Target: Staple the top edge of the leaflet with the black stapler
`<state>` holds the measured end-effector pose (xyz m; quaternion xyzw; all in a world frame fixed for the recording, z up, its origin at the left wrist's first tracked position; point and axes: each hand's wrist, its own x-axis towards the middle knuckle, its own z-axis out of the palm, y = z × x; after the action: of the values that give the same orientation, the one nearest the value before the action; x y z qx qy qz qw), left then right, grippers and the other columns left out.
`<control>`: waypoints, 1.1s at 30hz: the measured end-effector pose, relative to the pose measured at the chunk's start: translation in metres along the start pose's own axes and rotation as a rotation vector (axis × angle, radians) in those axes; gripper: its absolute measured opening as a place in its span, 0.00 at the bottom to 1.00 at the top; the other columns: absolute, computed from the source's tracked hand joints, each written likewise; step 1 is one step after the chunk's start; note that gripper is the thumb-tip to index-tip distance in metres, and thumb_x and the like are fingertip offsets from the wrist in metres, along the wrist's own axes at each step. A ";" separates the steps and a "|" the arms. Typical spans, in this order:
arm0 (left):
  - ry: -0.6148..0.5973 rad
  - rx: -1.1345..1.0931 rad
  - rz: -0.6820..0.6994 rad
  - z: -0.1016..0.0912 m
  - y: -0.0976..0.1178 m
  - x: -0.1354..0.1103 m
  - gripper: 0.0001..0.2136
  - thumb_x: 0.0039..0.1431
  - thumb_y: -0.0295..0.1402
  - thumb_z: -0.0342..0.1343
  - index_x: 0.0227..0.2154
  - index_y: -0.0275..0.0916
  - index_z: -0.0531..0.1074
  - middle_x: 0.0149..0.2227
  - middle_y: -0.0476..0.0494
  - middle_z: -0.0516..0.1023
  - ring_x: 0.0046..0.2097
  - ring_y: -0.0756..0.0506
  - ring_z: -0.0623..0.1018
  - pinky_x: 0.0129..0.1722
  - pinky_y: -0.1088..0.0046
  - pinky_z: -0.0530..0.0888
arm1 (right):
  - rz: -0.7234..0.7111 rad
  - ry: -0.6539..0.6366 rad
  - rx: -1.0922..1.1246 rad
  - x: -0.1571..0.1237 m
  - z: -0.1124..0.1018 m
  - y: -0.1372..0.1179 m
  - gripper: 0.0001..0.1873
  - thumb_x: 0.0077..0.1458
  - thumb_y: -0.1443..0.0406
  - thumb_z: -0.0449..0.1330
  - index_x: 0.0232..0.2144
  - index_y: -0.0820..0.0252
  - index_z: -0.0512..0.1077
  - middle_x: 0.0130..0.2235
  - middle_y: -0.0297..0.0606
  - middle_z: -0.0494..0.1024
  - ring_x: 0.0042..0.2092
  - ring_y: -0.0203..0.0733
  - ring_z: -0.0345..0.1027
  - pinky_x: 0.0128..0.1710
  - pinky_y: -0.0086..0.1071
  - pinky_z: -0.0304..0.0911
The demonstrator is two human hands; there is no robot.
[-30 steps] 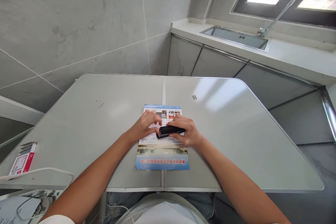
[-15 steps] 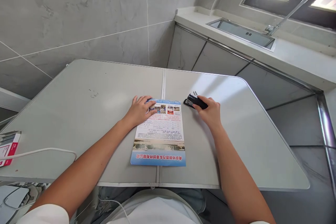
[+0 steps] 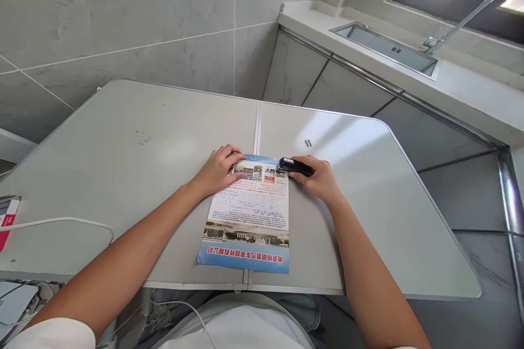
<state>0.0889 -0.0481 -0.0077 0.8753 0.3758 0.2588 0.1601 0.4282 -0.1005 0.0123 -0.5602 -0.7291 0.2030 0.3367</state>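
Observation:
A printed leaflet (image 3: 245,215) with a blue border and red lettering lies upside down to me across the table's centre seam. My left hand (image 3: 221,170) holds its upper left corner, thumb and index finger over the printed face. In my right hand (image 3: 319,177) is a black stapler (image 3: 295,166), gripped between thumb and fingers. The stapler's front end reaches over the leaflet's upper right corner; whether its jaws are pressed together I cannot tell. Just beyond it, two short strips of staples (image 3: 308,143) lie on the tabletop.
The folding table (image 3: 380,218) has a metal-trimmed edge and a middle seam. A red and white box (image 3: 7,221) and a white cable (image 3: 61,221) are at the left. Behind stands a counter (image 3: 305,17) with a sink (image 3: 388,46) and a tap (image 3: 462,19).
My right hand has brought the stapler left onto the leaflet's upper right corner. The staple strips behind it now show fully. The leaflet has shifted slightly, with my left hand still on it.

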 end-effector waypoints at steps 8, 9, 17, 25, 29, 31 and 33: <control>-0.055 -0.076 0.030 0.002 0.012 -0.001 0.20 0.62 0.38 0.68 0.55 0.40 0.77 0.55 0.36 0.73 0.54 0.37 0.75 0.56 0.53 0.76 | -0.142 0.007 -0.023 0.000 0.012 -0.007 0.25 0.64 0.64 0.63 0.62 0.46 0.76 0.50 0.38 0.84 0.48 0.51 0.75 0.52 0.50 0.72; -0.061 -0.081 0.032 0.002 0.012 -0.001 0.20 0.62 0.38 0.68 0.55 0.40 0.77 0.55 0.36 0.74 0.54 0.37 0.76 0.56 0.53 0.76 | -0.155 0.014 -0.037 0.000 0.013 -0.006 0.25 0.65 0.64 0.62 0.63 0.45 0.75 0.50 0.38 0.83 0.48 0.51 0.74 0.52 0.50 0.71; -0.064 -0.062 0.048 0.002 0.012 -0.001 0.20 0.62 0.38 0.68 0.55 0.39 0.77 0.55 0.36 0.74 0.54 0.37 0.75 0.57 0.52 0.75 | -0.183 0.012 -0.088 0.000 0.015 -0.005 0.23 0.70 0.59 0.58 0.65 0.44 0.73 0.50 0.39 0.82 0.48 0.52 0.73 0.53 0.51 0.70; -0.067 -0.066 0.063 0.002 0.012 -0.001 0.19 0.62 0.38 0.68 0.54 0.39 0.77 0.54 0.36 0.75 0.54 0.36 0.75 0.57 0.52 0.74 | -0.170 -0.014 -0.076 -0.001 0.013 -0.005 0.23 0.71 0.60 0.55 0.64 0.42 0.74 0.51 0.38 0.82 0.49 0.52 0.72 0.55 0.53 0.67; -0.062 -0.070 0.081 0.003 0.012 -0.001 0.19 0.62 0.38 0.68 0.54 0.38 0.77 0.54 0.36 0.75 0.54 0.37 0.75 0.57 0.52 0.74 | -0.160 -0.039 -0.096 0.000 0.013 -0.006 0.23 0.72 0.60 0.54 0.65 0.42 0.73 0.52 0.38 0.81 0.50 0.52 0.71 0.56 0.53 0.65; -0.061 -0.074 0.085 0.003 0.012 -0.002 0.19 0.63 0.38 0.68 0.54 0.38 0.77 0.54 0.36 0.75 0.54 0.37 0.75 0.57 0.52 0.75 | -0.153 -0.060 -0.133 0.001 0.013 -0.007 0.23 0.72 0.60 0.53 0.65 0.42 0.73 0.52 0.38 0.81 0.50 0.53 0.70 0.56 0.53 0.65; -0.061 -0.081 0.087 0.003 0.013 -0.002 0.19 0.63 0.38 0.68 0.54 0.38 0.77 0.54 0.36 0.75 0.54 0.37 0.75 0.56 0.53 0.75 | -0.150 -0.077 -0.182 0.001 0.014 -0.010 0.23 0.72 0.60 0.52 0.65 0.43 0.73 0.52 0.39 0.80 0.50 0.53 0.70 0.56 0.54 0.64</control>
<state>0.0970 -0.0584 -0.0045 0.8911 0.3215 0.2539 0.1953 0.4114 -0.1010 0.0100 -0.5241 -0.7967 0.1317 0.2706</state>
